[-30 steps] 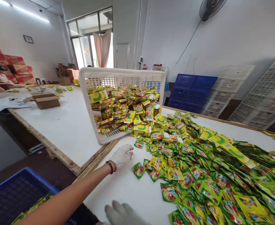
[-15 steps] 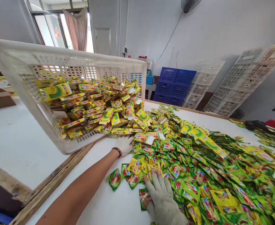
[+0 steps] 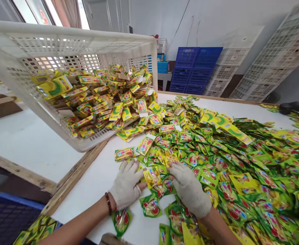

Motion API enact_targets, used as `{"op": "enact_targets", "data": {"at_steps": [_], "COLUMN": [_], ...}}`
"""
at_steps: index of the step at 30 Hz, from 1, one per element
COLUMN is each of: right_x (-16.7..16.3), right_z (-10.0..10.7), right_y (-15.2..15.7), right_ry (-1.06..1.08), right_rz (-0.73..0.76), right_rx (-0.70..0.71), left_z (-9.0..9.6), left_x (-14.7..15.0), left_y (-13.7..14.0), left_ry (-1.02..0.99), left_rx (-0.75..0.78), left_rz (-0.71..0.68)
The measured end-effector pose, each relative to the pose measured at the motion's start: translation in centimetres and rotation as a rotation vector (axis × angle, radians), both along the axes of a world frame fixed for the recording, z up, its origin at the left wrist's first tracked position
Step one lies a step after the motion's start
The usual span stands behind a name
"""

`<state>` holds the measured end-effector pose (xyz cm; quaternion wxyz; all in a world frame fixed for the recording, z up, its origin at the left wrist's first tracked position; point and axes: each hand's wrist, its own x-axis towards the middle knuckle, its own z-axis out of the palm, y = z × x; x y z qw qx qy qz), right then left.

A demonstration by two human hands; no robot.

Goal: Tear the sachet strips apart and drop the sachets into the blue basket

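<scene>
My left hand [image 3: 127,183], in a whitish fingerless-looking glove with a beaded bracelet at the wrist, lies palm down with fingers spread. Its fingertips touch small yellow-green boxes and packets, and a yellow packet [image 3: 152,177] is beside its thumb. My right hand [image 3: 190,190], also gloved, rests with fingers stretched over the left edge of a heap of green and yellow packets [image 3: 226,190]. Two small boxes lie just beyond my left hand: one flat box [image 3: 125,154] and one tilted box [image 3: 145,144]. Neither hand is visibly closed around anything.
A white plastic basket [image 3: 88,144] lies tipped at the left, small boxes spilling from its mouth. Wooden strips [image 3: 75,173] edge the white table [image 3: 101,177]. A blue crate [image 3: 6,207] with packets stands below left. Blue crates [image 3: 195,68] and white crates [image 3: 226,68] are stacked behind.
My left hand has drawn back toward me from the basket's mouth, and boxes now lie apart in front of it. My right hand has shifted slightly forward at the packets. The view has tilted down.
</scene>
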<state>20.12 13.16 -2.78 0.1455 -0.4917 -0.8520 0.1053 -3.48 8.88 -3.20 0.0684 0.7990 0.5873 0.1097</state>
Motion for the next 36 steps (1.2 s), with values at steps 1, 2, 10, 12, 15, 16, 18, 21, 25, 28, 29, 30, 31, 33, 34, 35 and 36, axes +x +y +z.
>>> {"op": "enact_targets", "data": {"at_steps": [1,2,10,12,15,16,18,21,25,28,29,30,31,33,34,35,36], "right_x": [-0.1,-0.4,-5.6,-6.2,-6.2,-6.1,-5.7,-5.2,-4.7,-4.2,-4.0,-3.9,-3.7,-3.6,-3.7,-3.7,-3.8], "right_z": [0.4,0.8,3.2,3.3,3.5,3.5,3.6,3.8,4.4,4.9,5.1,5.2,5.3,5.4,5.5,5.7,5.9], "right_y": [-0.1,-0.3,-0.8,-0.6,-0.4,-0.4,-0.3,-0.2,0.1,0.0,-0.1,-0.2,-0.4,-0.9,-1.1,-1.3,-1.6], "right_ry": [0.056,0.101,-0.133,-0.223,-0.248,-0.241,-0.227,-0.163,-0.093,-0.056,-0.013,0.049,0.125,0.266,0.312,0.333,0.330], "right_rz": [-0.013,-0.016,-0.016,-0.032,-0.048,-0.054,-0.056,-0.047,0.006,0.010,0.010,0.011,0.014,0.016,0.015,0.012,0.007], "right_rx": [0.015,0.016,-0.245,-0.310,-0.311,-0.299,-0.284,-0.346,-0.471,-0.472,-0.499,-0.552,-0.620,-0.760,-0.809,-0.837,-0.848], "left_z": [0.2,0.5,3.5,4.4,5.9,6.2,6.4,5.3,2.7,1.9,1.9,2.0,2.3,2.9,3.2,3.4,3.6], "left_x": [-0.3,-0.7,-2.6,-2.0,-1.6,-1.7,-2.1,-2.9,-3.3,-3.1,-3.0,-2.8,-2.6,-2.2,-1.9,-1.7,-1.5], "left_y": [-0.3,-0.5,0.2,0.4,0.6,0.5,0.0,-1.2,-2.9,-3.4,-3.5,-3.5,-3.5,-3.5,-3.5,-3.5,-3.5], "left_ry": [-0.080,-0.169,-0.229,-0.094,0.082,0.127,0.182,0.151,-0.092,-0.450,-0.614,-0.775,-0.912,-1.081,-1.127,-1.164,-1.198], "left_rx": [-0.004,0.003,-0.143,-0.172,-0.252,-0.293,-0.368,-0.412,-0.293,-0.231,-0.264,-0.315,-0.370,-0.435,-0.441,-0.436,-0.433], "left_rz": [-0.008,0.012,0.306,0.313,0.366,0.381,0.389,0.344,0.334,0.406,0.440,0.472,0.501,0.526,0.516,0.493,0.465]}}
